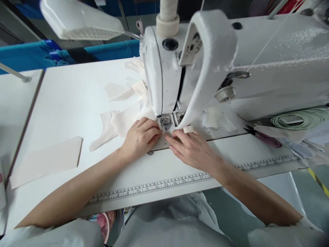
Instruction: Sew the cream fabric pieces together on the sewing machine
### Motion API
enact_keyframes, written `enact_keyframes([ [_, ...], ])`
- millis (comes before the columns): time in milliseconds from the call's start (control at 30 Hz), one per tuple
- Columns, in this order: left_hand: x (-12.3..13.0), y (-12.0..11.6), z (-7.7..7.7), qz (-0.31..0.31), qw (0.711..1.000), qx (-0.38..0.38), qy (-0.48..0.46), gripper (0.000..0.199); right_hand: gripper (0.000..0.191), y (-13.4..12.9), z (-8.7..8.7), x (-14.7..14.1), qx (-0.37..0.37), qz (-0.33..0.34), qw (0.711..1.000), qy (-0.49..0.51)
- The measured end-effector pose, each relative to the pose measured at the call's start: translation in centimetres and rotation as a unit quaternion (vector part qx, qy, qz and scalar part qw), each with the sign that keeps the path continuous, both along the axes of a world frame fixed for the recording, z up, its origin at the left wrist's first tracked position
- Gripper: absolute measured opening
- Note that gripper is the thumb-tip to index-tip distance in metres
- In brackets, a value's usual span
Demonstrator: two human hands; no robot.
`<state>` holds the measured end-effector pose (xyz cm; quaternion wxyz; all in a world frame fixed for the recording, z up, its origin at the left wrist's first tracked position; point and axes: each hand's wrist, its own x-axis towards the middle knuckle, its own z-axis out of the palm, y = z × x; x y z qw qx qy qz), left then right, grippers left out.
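Observation:
My left hand point(142, 137) is closed just left of the presser foot point(166, 120) of a white sewing machine point(164, 68). Its fingertips pinch the edge of a small pale piece of fabric, mostly hidden beneath them. To the right of the foot, my right hand point(192, 147) rests palm down with its fingers apart and the fingertips on the needle plate point(164, 144). Whether any cloth lies under those fingertips I cannot tell. Several pale fabric pieces point(125, 120) lie loosely piled behind my left hand.
A larger pale fabric panel point(48, 161) lies flat at the left. Dark-handled scissors point(264, 136), a coil of pale green cord point(299, 117) and scraps are at the right. A printed ruler point(154, 187) runs along the table's front edge. A white lamp point(82, 22) hangs upper left.

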<state>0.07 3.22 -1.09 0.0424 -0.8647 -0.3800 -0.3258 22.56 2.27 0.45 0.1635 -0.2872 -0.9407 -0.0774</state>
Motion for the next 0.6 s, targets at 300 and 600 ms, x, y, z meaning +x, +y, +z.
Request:
enact_keyframes([
  [300,-0.1,-0.3,0.7,-0.015,0.997,0.048,0.051,0.011,0.024,-0.2,0.1,-0.1,0.016,-0.011,1.000,-0.022],
  [600,-0.3,-0.4,1.2,-0.021,0.993,0.083,0.085,0.013,0.024,-0.2,0.0,-0.1,0.024,-0.013,0.999,-0.025],
])
